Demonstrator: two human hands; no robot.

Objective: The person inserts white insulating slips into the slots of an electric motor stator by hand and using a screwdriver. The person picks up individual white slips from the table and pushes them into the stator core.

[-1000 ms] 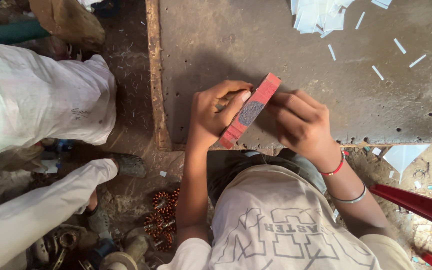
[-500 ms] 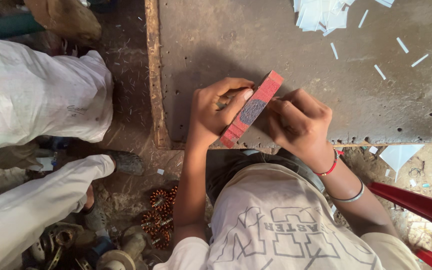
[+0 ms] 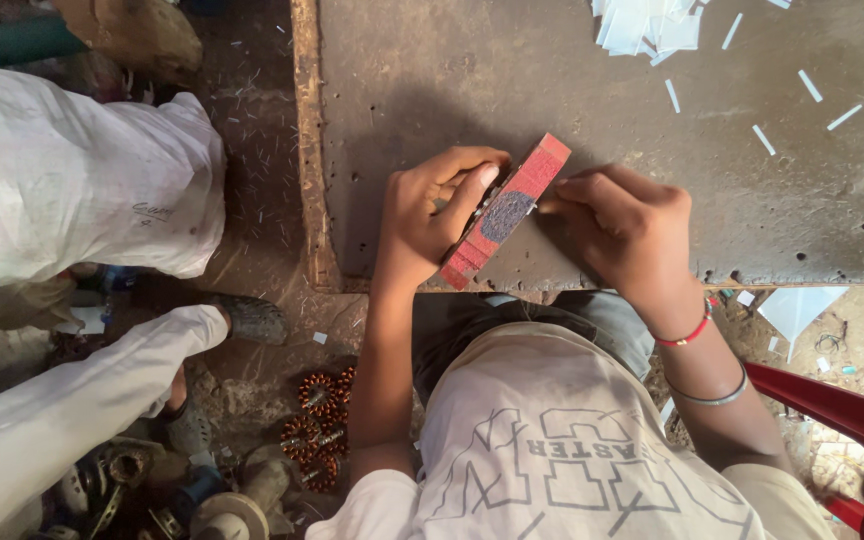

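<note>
Little has shifted: both hands keep the red block (image 3: 505,211) tilted at the near edge of the worn metal table (image 3: 572,90). Left hand (image 3: 432,215) clamps its lower end; right hand (image 3: 624,228) has its fingertips pinched against the block's side. White paper strips (image 3: 652,25) lie beyond.

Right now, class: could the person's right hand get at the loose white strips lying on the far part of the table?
Probably yes. The right hand rests beside the red block, and the bare table between it and the white strips holds no obstacle. It would have to leave the block first.
</note>
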